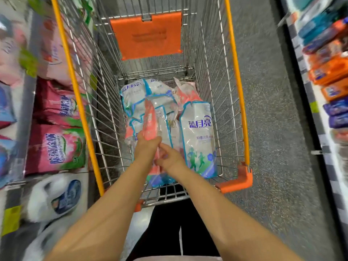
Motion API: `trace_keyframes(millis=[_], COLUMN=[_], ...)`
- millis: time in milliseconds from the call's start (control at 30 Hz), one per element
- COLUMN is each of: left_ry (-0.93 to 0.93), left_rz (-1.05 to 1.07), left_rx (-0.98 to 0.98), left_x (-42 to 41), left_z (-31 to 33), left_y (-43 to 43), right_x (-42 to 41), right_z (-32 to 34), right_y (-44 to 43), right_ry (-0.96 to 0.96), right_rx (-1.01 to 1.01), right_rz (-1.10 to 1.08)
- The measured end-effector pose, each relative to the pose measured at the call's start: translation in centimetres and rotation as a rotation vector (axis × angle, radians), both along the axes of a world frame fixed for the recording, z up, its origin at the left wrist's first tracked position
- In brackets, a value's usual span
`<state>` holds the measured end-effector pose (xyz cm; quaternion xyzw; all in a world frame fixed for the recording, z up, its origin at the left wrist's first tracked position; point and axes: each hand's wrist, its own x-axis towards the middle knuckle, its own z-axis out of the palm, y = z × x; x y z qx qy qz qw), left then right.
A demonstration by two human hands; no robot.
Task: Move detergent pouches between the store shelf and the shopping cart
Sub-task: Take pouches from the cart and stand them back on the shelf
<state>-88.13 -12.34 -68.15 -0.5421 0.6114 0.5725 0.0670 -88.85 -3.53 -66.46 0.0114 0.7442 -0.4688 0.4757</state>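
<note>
Nearest the camera, two bare forearms reach over the near end of the wire shopping cart with orange-yellow rails (239,91). The left hand (146,147) has its fingers (151,141) clenched round the near part of a salmon-and-clear plastic detergent pouch (153,117), probably to carry its sagging weight. The right hand (170,160) lies against the same pouch lower down, as if steadying it; whether it grips cannot be told. The pouch sits inside the cart, turned on edge, its long axis running away from the person, far end raised. Just right of it, a white blue-trimmed pouch printed with green runners (200,140) leans at the cart's right wall, top pointing away. Beyond lies a loose heap of similar white and salmon pouches (143,93). Farther on hangs an orange plastic seat flap (148,34). Left of the cart, the store shelf (28,102) carries pink detergent bags (56,147).
</note>
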Motion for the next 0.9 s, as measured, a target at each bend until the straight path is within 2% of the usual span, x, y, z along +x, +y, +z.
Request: trace_keyframes(millis=[100,267,333,500,633,900], left_ry=[0.112,0.305,0.424,0.658,0.777,0.918], left_rz=[0.088,0.119,0.125,0.107,0.182,0.385], left_rx=[0.004,-0.042,-0.022,-0.038,-0.088,-0.356], left_x=[1.3,2.4,2.8,4.8,7.5,17.1], left_z=[1.6,7.1,9.8,16.7,21.9,34.4], left_y=[0.0,-0.9,-1.4,-1.7,-0.6,4.6], right_x=[0.0,-1.5,-2.0,-1.5,0.1,8.7], right_z=[1.3,4.1,5.5,10.5,17.0,28.7], right_y=[0.2,-0.2,-1.0,-2.5,-2.7,-2.0], right_ry=[-0.042,0.105,0.083,-0.068,0.008,0.186], right_rx=[-0.078,-0.113,-0.142,-0.411,-0.588,-0.838], right_rz=[-0.098,-0.311,-0.253,-0.121,-0.018,0.243])
